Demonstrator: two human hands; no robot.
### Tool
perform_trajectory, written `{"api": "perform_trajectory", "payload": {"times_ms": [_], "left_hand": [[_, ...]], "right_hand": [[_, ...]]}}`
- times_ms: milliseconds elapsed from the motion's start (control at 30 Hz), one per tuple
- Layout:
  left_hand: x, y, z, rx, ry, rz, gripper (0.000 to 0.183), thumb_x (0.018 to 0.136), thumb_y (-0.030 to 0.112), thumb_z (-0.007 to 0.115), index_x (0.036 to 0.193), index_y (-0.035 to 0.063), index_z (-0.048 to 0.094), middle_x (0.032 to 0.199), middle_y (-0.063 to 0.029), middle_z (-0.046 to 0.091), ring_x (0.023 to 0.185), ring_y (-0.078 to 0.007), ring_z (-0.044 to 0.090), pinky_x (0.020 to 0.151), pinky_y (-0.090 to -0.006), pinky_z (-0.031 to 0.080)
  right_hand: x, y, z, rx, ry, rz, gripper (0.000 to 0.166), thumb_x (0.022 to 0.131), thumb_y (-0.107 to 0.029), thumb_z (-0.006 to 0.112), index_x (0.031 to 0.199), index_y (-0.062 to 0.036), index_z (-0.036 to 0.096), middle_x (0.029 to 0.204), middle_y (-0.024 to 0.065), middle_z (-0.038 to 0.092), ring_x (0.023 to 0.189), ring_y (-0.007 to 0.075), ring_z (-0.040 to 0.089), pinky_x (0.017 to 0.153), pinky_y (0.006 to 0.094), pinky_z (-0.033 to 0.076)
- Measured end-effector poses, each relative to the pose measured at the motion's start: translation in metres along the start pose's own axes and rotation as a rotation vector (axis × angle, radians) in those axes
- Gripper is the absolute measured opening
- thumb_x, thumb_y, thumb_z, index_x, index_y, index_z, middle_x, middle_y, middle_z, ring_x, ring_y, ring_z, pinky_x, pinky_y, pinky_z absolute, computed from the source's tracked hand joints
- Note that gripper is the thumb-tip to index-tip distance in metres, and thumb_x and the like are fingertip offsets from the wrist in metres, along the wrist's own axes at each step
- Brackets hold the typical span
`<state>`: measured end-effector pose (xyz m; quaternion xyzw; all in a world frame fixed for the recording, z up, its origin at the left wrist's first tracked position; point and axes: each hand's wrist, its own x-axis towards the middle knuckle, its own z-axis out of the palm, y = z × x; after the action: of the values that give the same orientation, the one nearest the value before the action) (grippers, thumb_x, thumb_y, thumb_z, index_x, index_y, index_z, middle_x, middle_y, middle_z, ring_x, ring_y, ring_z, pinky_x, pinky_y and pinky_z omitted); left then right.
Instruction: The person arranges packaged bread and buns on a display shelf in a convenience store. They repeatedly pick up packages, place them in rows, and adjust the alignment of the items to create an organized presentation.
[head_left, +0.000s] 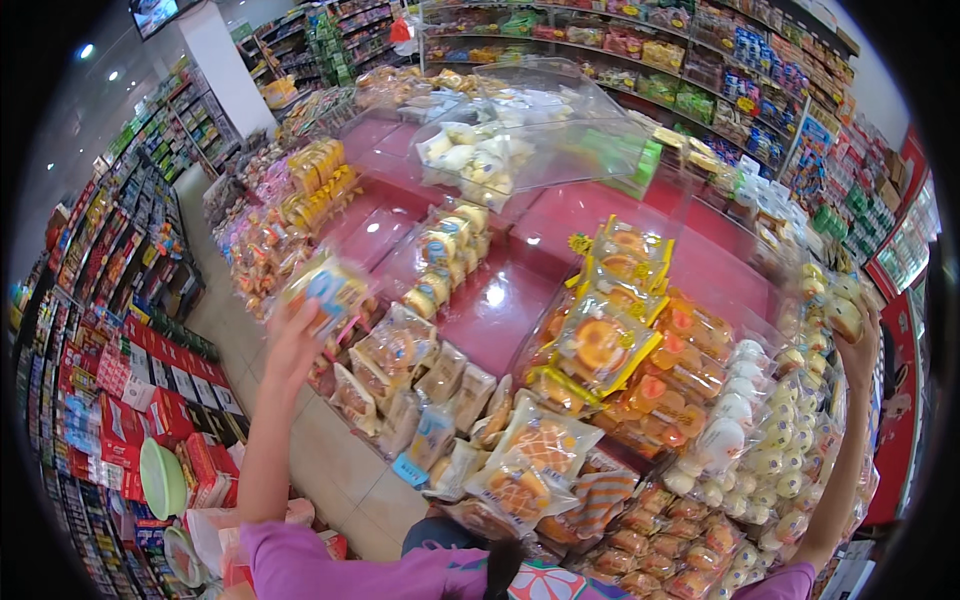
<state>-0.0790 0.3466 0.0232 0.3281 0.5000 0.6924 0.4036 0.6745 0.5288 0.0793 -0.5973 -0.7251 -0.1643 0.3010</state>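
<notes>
My left hand (294, 336) is raised over the left edge of the display, gripping a clear-wrapped bread packet (330, 289) with a blue and white label; both are motion-blurred. Far to the right, my right hand (861, 343) has its fingers around a pale wrapped bun (843, 313), above rows of similar packets. Between my arms spreads a red display stand (491, 307) with compartments of packaged bread. Yellow-edged round cakes (604, 349) are stacked in its middle. Close to my body lie lattice-topped buns (536, 454) in clear bags.
Clear plastic covers (540, 127) rise over the stand's far part. Orange cake packs (675, 360) and round white buns (784, 427) fill the right side. Stocked shelves (97, 255) line the left, beyond a tiled aisle (341, 450). A green basin (161, 478) stands among red boxes.
</notes>
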Motion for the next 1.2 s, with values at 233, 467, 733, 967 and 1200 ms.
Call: {"api": "perform_trajectory", "payload": {"times_ms": [233, 467, 733, 967, 1200], "left_hand": [[0.167, -0.088, -0.026, 0.480, -0.378, -0.122, 0.045, 0.075, -0.001, 0.068, 0.116, -0.0003, 0.047, 0.107, -0.0113, 0.060, 0.090, -0.0180, 0.061, 0.073, -0.0313, 0.054], [0.263, -0.177, -0.033, 0.536, -0.753, -0.055, 0.052, 0.065, -0.003, 0.075, 0.109, 0.0023, 0.048, 0.102, -0.0104, 0.062, 0.089, -0.0195, 0.062, 0.075, -0.0331, 0.052], [0.271, -0.160, -0.031, 1.254, -0.702, 0.602, 0.074, 0.051, 0.018, 0.085, 0.111, 0.0092, 0.044, 0.096, -0.0142, 0.059, 0.094, -0.0362, 0.056, 0.077, -0.0412, 0.046], [0.311, -0.157, -0.074, 0.483, -0.728, 0.027, 0.033, 0.072, 0.015, 0.074, 0.100, 0.0068, 0.060, 0.090, -0.0035, 0.057, 0.082, -0.0123, 0.053, 0.075, -0.0277, 0.046], [0.249, -0.111, -0.102, 0.838, -0.605, 0.626, 0.031, 0.076, 0.015, 0.067, 0.101, 0.0017, 0.056, 0.100, -0.0147, 0.058, 0.095, -0.0300, 0.057, 0.085, -0.0406, 0.044]], "right_hand": [[-0.021, -0.280, -0.026, 0.210, -0.169, -0.292, 0.050, 0.062, -0.010, 0.073, 0.110, -0.0089, 0.060, 0.124, 0.0142, 0.050, 0.117, 0.0327, 0.048, 0.099, 0.0396, 0.038], [-0.029, -0.471, 0.068, 0.404, -0.441, -0.437, 0.056, 0.061, -0.025, 0.076, 0.108, -0.0020, 0.055, 0.115, 0.0156, 0.054, 0.106, 0.0320, 0.053, 0.091, 0.0409, 0.042], [0.010, -0.614, 0.223, 0.361, -0.834, -0.420, 0.056, 0.058, -0.034, 0.070, 0.100, 0.0012, 0.060, 0.095, 0.0203, 0.060, 0.089, 0.0339, 0.060, 0.077, 0.0408, 0.049], [0.018, -0.693, 0.316, 0.268, -1.092, -0.401, 0.047, 0.059, -0.036, 0.069, 0.088, 0.0015, 0.064, 0.081, 0.0196, 0.064, 0.078, 0.0331, 0.063, 0.071, 0.0400, 0.052], [0.042, -0.611, 0.248, 0.769, -0.753, 0.084, 0.035, 0.063, -0.027, 0.069, 0.092, -0.0077, 0.068, 0.085, 0.0106, 0.068, 0.076, 0.0219, 0.065, 0.073, 0.0331, 0.050]]}}
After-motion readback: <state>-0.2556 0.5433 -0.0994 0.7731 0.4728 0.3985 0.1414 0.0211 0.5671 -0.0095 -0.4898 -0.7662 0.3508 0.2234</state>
